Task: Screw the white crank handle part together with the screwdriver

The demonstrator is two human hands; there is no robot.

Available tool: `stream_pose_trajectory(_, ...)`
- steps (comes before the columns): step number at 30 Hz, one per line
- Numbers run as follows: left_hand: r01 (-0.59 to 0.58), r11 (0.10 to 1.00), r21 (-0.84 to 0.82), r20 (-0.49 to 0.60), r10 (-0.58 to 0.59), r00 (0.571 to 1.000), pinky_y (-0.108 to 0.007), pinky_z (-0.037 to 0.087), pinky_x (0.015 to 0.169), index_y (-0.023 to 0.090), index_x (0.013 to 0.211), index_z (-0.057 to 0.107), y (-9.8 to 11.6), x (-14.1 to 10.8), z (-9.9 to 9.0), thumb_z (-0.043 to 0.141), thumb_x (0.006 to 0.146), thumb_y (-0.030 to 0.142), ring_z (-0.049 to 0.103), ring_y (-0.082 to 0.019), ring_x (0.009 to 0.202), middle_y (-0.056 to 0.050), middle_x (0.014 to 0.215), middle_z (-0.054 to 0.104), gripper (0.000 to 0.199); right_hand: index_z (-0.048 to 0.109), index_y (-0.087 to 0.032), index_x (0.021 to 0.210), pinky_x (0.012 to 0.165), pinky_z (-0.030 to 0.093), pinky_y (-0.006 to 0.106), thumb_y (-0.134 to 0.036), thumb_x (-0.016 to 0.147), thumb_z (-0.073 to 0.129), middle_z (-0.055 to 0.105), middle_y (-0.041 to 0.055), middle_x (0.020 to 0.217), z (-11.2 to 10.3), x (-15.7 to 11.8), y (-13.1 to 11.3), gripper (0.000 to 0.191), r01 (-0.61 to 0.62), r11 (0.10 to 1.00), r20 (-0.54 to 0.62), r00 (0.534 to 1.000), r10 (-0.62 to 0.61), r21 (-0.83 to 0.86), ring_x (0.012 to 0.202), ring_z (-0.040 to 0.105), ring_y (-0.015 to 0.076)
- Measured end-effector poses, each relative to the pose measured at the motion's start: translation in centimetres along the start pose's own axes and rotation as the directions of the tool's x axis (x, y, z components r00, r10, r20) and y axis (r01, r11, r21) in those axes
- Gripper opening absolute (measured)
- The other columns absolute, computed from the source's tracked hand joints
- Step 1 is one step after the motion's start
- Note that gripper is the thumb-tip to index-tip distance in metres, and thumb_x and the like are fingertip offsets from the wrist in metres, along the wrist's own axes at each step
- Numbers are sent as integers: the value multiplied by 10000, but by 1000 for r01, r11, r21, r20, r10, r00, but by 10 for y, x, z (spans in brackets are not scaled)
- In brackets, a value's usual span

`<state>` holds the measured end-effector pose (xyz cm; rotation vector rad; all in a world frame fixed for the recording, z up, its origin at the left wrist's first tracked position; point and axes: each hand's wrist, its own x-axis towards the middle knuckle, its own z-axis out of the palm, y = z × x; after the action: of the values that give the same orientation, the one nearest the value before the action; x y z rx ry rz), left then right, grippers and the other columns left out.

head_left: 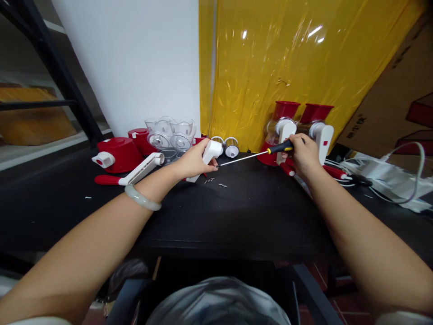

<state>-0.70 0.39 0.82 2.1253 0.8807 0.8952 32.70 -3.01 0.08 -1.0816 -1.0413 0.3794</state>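
Note:
My left hand (196, 161) is closed around a white plastic crank handle (212, 151), its thick end pointing up. In my right hand (303, 153) is a screwdriver (243, 158) with a black and yellow grip, held roughly level and pointing left. Its tip meets the fingertips of my left hand; whether a screw sits there is too small to tell. Several small screws (222, 185) lie on the black table (237, 221) just below the tip. Left of my left hand rests another white crank (144, 169) with a red grip.
Red bases (118, 153) and clear plastic hoppers (181, 135) stand at the back left. Two drum parts (231, 147) sit at the back middle. Two assembled red and white machines (286, 110) are behind my right hand. White cables and a power strip (385, 174) lie at right.

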Motion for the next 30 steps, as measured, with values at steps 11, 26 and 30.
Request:
stream_pose_trajectory(11, -50, 998, 32, -22, 51, 998, -328, 564, 719, 212, 1044, 490, -3, 3, -5, 817, 650, 142, 739, -207, 798, 3, 802, 722, 517, 596, -227, 775, 413, 538, 232, -437, 810, 749, 643, -22, 677, -1, -1, -16, 262, 227, 973, 0, 974, -227, -33, 502, 638, 121)
stream_pose_trajectory(26, -17, 996, 84, 20, 15, 1000, -331, 561, 676, 222, 996, 485, -4, 1, -9, 785, 646, 118, 737, -215, 767, -8, 804, 737, 473, 616, -248, 862, 584, 571, 285, -407, 825, 700, 607, -37, 706, 0, -15, -19, 184, 307, 945, 44, 952, -303, -111, 604, 652, 146)
stream_pose_trajectory(30, -7, 995, 96, 30, 5, 1000, -331, 565, 673, 218, 1010, 483, -1, 0, -11, 782, 659, 141, 738, -215, 765, -12, 812, 740, 467, 614, -247, 864, 585, 557, 277, -379, 821, 692, 614, -31, 720, -3, -18, -16, 159, 299, 949, 54, 954, -295, -98, 607, 632, 140)
